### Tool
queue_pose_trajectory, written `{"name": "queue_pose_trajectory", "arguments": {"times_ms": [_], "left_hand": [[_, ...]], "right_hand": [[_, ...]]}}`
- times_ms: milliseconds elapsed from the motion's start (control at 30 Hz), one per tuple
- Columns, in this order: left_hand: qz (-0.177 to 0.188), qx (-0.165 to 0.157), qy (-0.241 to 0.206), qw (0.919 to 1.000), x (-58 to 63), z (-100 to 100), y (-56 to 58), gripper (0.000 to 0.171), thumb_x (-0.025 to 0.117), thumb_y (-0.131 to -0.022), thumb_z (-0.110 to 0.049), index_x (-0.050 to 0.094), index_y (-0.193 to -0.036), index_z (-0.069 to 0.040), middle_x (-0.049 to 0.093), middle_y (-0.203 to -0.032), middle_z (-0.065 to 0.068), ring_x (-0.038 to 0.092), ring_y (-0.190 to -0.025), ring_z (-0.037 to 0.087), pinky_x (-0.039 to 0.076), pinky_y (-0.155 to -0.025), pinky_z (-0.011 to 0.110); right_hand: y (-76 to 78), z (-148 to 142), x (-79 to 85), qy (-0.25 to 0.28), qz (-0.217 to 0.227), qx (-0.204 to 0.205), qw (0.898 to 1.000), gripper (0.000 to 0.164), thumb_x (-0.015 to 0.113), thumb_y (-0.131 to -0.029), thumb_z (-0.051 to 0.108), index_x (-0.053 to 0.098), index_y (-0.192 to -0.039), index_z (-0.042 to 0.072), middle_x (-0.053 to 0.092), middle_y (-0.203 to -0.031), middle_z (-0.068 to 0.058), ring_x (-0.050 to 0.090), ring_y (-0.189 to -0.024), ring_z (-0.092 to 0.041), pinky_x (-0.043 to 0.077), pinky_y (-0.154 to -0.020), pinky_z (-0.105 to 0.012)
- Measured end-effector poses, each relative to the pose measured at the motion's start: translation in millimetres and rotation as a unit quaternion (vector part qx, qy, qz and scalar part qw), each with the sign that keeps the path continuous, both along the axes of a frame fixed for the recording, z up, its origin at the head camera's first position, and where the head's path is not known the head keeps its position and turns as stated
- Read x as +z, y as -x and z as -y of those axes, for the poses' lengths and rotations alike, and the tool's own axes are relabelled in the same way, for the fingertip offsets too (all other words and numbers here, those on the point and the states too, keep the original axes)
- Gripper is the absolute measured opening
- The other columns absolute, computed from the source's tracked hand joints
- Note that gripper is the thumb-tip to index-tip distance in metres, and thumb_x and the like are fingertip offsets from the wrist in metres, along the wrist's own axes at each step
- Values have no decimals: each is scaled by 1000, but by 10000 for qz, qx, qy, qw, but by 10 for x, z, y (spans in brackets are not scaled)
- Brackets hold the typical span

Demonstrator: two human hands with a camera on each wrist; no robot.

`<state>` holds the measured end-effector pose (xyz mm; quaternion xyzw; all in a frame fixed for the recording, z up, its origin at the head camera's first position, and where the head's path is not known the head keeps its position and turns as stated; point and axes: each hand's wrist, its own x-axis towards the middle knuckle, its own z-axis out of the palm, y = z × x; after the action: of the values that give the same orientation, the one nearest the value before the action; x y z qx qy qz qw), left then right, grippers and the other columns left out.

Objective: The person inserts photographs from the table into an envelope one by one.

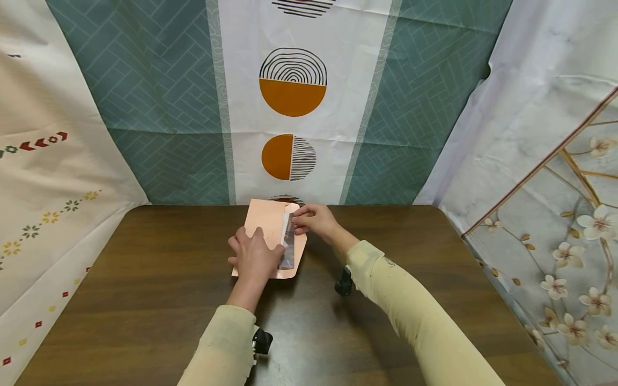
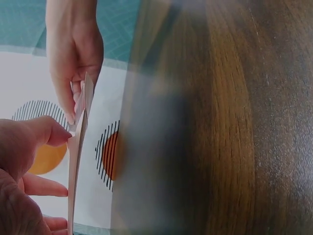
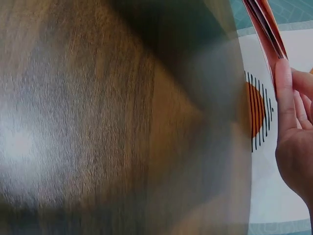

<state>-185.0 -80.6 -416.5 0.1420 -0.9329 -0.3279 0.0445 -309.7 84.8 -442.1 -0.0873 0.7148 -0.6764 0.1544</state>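
Observation:
A peach paper envelope (image 1: 260,215) is raised above the table's far part, its opening toward the right. At the opening shows a dark, glossy sheet (image 1: 288,249) with a white strip along its left side; what it is I cannot tell. My left hand (image 1: 254,253) grips the envelope across its width, fingers at the left and thumb near the sheet. At the upper end of the opening, my right hand (image 1: 316,220) pinches at the glossy sheet. The left wrist view gives the envelope (image 2: 74,181) edge-on; in the right wrist view, a dark layer sits between its pink layers.
A brown wooden table (image 1: 145,300) lies beneath both arms. Behind it hangs a green and white patterned curtain (image 1: 174,107). Patterned cloths hang at the left (image 1: 48,177) and right (image 1: 512,161) sides. Small black cameras sit under both wrists.

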Motion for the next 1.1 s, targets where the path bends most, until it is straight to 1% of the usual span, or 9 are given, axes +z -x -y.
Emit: {"name": "queue_pose_trajectory", "arguments": {"times_ms": [100, 267, 400, 500, 600, 733, 867, 1100], "left_hand": [[-40, 14, -12, 10000, 7, 1, 0, 69, 77, -93, -36, 57, -146, 2, 29, -158, 33, 23, -145, 54, 37, -100, 78], [-77, 40, -81, 9999, 13, -10, 1, 69, 76, -94, -37, 57, -147, 2, 29, -159, 33, 21, -146, 54, 37, -100, 79], [-89, 53, -128, 9999, 14, -13, 1, 68, 75, -95, -37, 56, -147, 2, 28, -159, 33, 20, -147, 54, 36, -100, 79], [-111, 69, -138, 9998, 23, -12, 2, 69, 76, -95, -39, 57, -147, 2, 28, -159, 33, 20, -147, 54, 36, -100, 79], [-118, 72, -152, 9998, 32, -14, 1, 70, 77, -94, -40, 57, -146, 2, 28, -159, 32, 21, -147, 54, 36, -100, 79], [-74, 75, -118, 9999, 25, 4, -2, 71, 78, -94, -40, 57, -147, 2, 29, -159, 32, 21, -147, 54, 36, -100, 79], [-89, 86, -72, 9999, 23, 1, 2, 70, 78, -93, -40, 57, -146, 1, 29, -159, 32, 22, -146, 54, 37, -100, 79], [-100, 23, -132, 9999, 23, -31, 1, 69, 76, -93, -38, 57, -147, 1, 28, -160, 32, 21, -147, 53, 36, -100, 79]], "right_hand": [[-3, 42, -5, 121, 22, -131, 9998, 19, 71, -97, -9, 69, -115, -14, 74, -91, -10, 73, -68, -14, 65, -71, -34], [-18, 108, -14, 367, 36, -293, 9989, 19, 71, -97, -10, 67, -115, -13, 72, -89, -10, 75, -69, -14, 64, -70, -33], [-31, 139, -10, 391, -2, -363, 9986, 18, 71, -98, -8, 68, -115, -13, 70, -88, -10, 75, -69, -14, 64, -70, -32], [-31, 149, -9, 328, -30, -304, 9990, 18, 71, -98, -7, 68, -115, -12, 70, -87, -9, 75, -70, -15, 64, -71, -32], [-27, 133, 14, 189, -22, -159, 9997, 18, 72, -98, -6, 68, -115, -12, 71, -87, -9, 74, -70, -15, 64, -70, -33], [-23, 106, 63, 71, 78, 22, 9999, 16, 71, -99, -5, 68, -113, -12, 73, -84, -9, 74, -68, -15, 65, -69, -34], [-9, 67, 76, 96, 174, 102, 9998, 14, 69, -99, -6, 67, -111, -13, 75, -83, -10, 74, -68, -16, 64, -68, -33], [11, 77, 40, 128, 137, 136, 9997, 15, 69, -98, -9, 68, -112, -15, 75, -84, -11, 75, -68, -15, 64, -70, -32]]}}
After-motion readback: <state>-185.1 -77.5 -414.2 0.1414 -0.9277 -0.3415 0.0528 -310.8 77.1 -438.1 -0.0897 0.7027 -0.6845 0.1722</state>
